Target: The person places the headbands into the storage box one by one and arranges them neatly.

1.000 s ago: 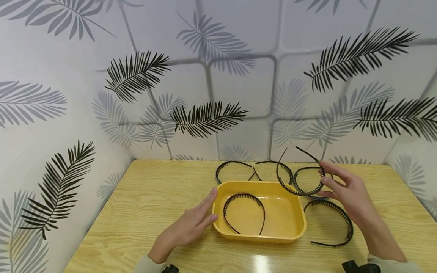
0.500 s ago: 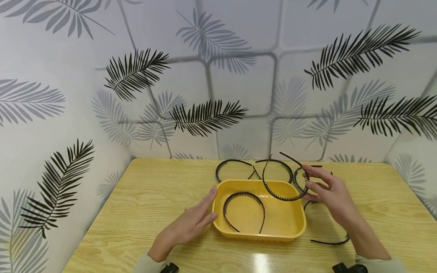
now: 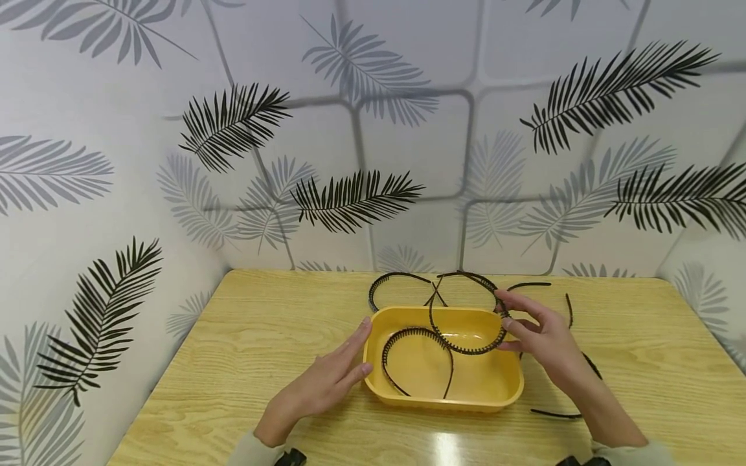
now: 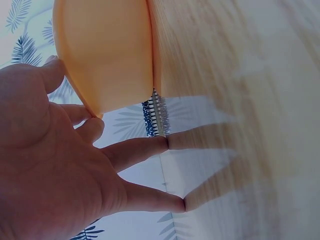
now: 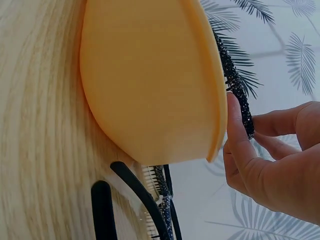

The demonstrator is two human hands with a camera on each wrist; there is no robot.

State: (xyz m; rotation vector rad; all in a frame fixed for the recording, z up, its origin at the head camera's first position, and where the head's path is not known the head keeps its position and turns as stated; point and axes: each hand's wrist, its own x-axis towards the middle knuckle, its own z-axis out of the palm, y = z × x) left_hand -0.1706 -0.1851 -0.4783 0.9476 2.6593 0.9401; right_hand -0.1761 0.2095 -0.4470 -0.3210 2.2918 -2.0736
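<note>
A yellow plastic tray (image 3: 443,405) stands on the table in the head view, with one black toothed headband (image 3: 414,330) lying in its left half. My left hand (image 3: 320,388) touches the tray's left end with its fingers extended; in the left wrist view the lower fingertips rest on the table. Between thumb and fingers, my right hand (image 3: 542,336) pinches another black headband (image 3: 469,351), held upright over the right part of the tray. The right wrist view shows this glittery headband (image 5: 232,70) close beside the tray's rim (image 5: 217,85).
Behind the tray lie more black headbands (image 3: 402,274) on the wood-grain table (image 3: 280,310), some partly hidden by it. Others lie to the right, including a headband (image 3: 556,415) partly covered by my right forearm. A leaf-patterned wall (image 3: 408,226) rises behind the table.
My right hand has carried its headband leftward and lower, from the tray's back right corner to above its inside. My left hand has stayed at the tray's left end.
</note>
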